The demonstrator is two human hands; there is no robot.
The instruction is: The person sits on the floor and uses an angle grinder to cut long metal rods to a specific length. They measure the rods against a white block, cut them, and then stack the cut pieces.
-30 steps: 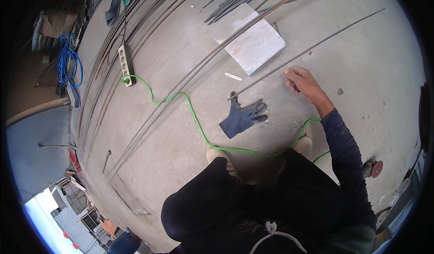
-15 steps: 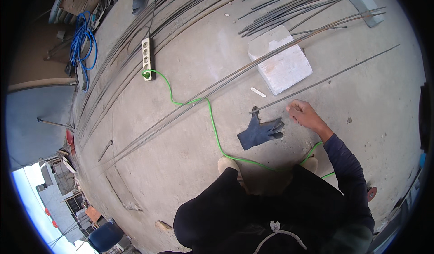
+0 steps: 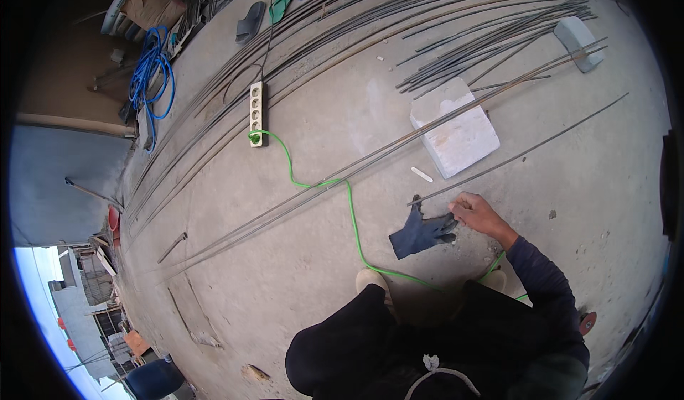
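Note:
My right hand (image 3: 480, 216) hangs over the concrete floor with its fingers curled closed. Whatever they may hold is hidden. Just left of the fingertips, a dark grey-blue work glove (image 3: 422, 233) lies flat; whether the hand touches it I cannot tell. One thin steel rod (image 3: 520, 154) slants from the glove's upper finger up to the right, passing beyond my knuckles. A white block (image 3: 462, 142) sits farther away, with two long rods (image 3: 370, 154) resting across it. My left hand is out of the picture.
A green cable (image 3: 354, 222) runs from a white power strip (image 3: 256, 115) past my feet. Many steel bars (image 3: 491, 40) lie at the back, near a grey block (image 3: 578, 44). A hammer (image 3: 172, 247) lies left; blue hose (image 3: 151, 72) is coiled far left. A reddish disc (image 3: 588, 322) is near my right elbow.
The view has shifted, so floor things sit lower and farther right, and more sandals show at the top. My right hand has come slightly closer to the glove, fingers still curled.

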